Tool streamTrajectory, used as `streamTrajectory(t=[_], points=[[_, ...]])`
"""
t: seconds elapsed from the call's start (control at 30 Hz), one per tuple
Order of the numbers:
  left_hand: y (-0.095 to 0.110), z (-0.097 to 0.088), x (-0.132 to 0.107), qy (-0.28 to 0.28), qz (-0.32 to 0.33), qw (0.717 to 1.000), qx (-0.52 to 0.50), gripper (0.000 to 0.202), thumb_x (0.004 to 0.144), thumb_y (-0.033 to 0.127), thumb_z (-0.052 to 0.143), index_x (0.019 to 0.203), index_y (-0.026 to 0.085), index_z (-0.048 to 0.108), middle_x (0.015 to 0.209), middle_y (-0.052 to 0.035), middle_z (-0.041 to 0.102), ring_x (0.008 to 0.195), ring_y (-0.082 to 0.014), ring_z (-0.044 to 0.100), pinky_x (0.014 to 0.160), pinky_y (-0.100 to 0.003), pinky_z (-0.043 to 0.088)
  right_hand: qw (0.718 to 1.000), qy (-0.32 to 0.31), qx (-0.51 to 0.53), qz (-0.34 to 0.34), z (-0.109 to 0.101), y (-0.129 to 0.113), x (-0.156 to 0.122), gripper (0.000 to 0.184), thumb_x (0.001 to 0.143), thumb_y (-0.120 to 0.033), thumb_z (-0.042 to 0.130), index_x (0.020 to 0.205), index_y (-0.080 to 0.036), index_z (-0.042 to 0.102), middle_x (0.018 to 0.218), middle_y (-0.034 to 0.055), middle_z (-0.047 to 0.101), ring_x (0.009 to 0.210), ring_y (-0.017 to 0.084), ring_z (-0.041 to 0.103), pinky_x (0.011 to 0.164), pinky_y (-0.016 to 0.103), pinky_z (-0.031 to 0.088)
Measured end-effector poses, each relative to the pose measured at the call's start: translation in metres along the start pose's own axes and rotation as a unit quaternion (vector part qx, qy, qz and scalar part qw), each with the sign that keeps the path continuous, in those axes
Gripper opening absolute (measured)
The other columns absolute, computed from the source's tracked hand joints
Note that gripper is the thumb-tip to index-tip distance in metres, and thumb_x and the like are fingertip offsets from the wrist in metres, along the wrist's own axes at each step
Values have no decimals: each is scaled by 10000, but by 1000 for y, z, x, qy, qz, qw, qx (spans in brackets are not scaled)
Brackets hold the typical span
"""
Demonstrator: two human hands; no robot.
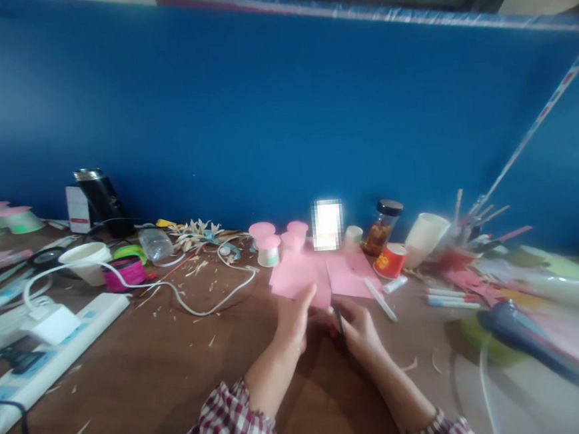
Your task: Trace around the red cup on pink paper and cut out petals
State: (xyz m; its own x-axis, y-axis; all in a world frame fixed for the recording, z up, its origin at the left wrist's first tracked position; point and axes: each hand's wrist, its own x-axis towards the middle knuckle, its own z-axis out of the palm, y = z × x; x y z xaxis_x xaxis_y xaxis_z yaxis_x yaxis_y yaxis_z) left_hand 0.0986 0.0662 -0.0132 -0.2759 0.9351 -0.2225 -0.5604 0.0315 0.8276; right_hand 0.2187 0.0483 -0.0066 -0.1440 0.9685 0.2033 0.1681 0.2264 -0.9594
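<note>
- Head view: left hand (294, 323), thumb pinching pink paper (298, 276) over the brown table (221, 363).
- Right hand (363, 331), closed around apparent scissors (340, 323), by paper's near edge.
- Handling: paper best kept taut, fingers clear of blades.

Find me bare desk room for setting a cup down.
The widest bare patch of table, bar thin scraps, lies between the power strip, white cable and left sleeve. A smaller one lies between the forearms. It's crowded behind the pink paper, along the blue partition, and rightward around the markers.
</note>
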Motion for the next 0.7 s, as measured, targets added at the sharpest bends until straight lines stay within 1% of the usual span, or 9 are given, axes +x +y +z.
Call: streamTrajectory(t=[0.1, 0.27, 0.4, 0.47, 0.53, 0.7], points=[[0, -1, 1, -3, 0, 1000, 7, 459, 564, 357, 783, 889, 74, 625, 655, -59, 636, 546, -154, 597, 512, -276, 504, 1000, 1, 2, -1, 0, 0, 0, 338, 761, -444, 613, 834, -119, 668, 518, -5, 546, 465, 123, 474, 446, 230, 399], [2, 0, 2, -2, -16, 1000, 12, 468, 562, 344, 787, 902, 69, 621, 683, -65, 636, 574, -164, 606, 520, -283, 510, 1000, -2, -6, -10, 0, 0, 0, 293, 777, -422, 603, 716, -138, 644, 498, -17, 521, 465, 116, 464, 453, 221, 390], [5, 2, 0, -4, -2, 1000, 3, 492, 575, 339, 785, 952, 72, 618, 716, -83, 650, 639, -185, 629, 559, -292, 527, 1000, -6, -7, -12, 0, 1, 0, 290, 781, -418, 600, 705, -140, 635, 490, -23, 510, 463, 111, 455, 449, 215, 382], [5, 2, -1, 0, 2, 1000, -4, 490, 559, 332, 795, 941, 78, 621, 709, -77, 650, 643, -186, 631, 569, -292, 529, 1000, -6, -9, -12, 0, 2, 0, 298, 777, -421, 605, 682, -140, 625, 494, -21, 510, 463, 110, 454, 452, 216, 381], [5, 2, -2, 6, 3, 1000, -9, 480, 547, 326, 801, 925, 89, 623, 694, -63, 647, 637, -182, 630, 573, -291, 530, 1000, -6, -9, -10, 0, 4, 1, 299, 774, -426, 610, 702, -136, 630, 504, -18, 519, 465, 111, 458, 454, 218, 382], [4, 2, -2, 7, 6, 1000, -9, 466, 555, 319, 793, 926, 97, 620, 676, -51, 638, 623, -176, 624, 562, -287, 525, 1000, -14, 7, 8, 0, 6, 0, 321, 774, -436, 613, 831, -123, 656, 530, -9, 539, 480, 119, 478, 454, 219, 383]])
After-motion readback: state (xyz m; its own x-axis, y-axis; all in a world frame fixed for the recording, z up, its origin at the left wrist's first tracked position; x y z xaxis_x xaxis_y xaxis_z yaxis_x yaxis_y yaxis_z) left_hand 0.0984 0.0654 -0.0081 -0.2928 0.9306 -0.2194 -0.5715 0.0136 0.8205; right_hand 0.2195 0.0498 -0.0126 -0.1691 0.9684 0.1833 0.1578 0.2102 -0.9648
